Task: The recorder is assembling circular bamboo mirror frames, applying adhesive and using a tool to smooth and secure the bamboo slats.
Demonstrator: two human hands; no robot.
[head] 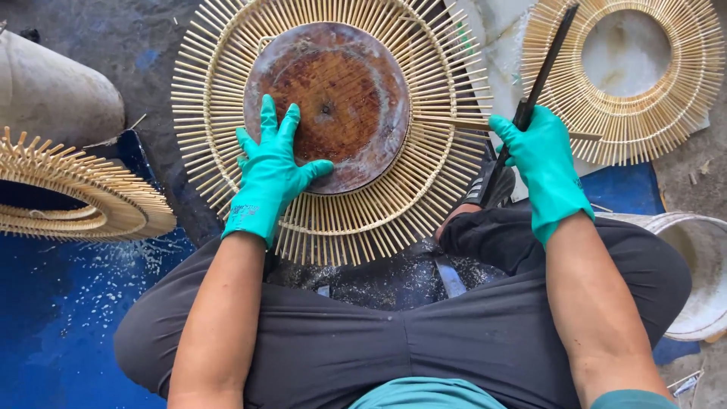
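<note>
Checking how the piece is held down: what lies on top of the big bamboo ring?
A rusty round metal disc lies on the bamboo ring, pressed by the gloved left hand. The ring's centre beneath is hidden.

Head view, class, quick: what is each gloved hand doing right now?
Left hand: open, pressed flat on the rusty round plate.
Right hand: closed around a dark flat blade.

Bright, even daylight from above, soft shadows, no glare, sharp focus, slight wide-angle bending at edges.
</note>
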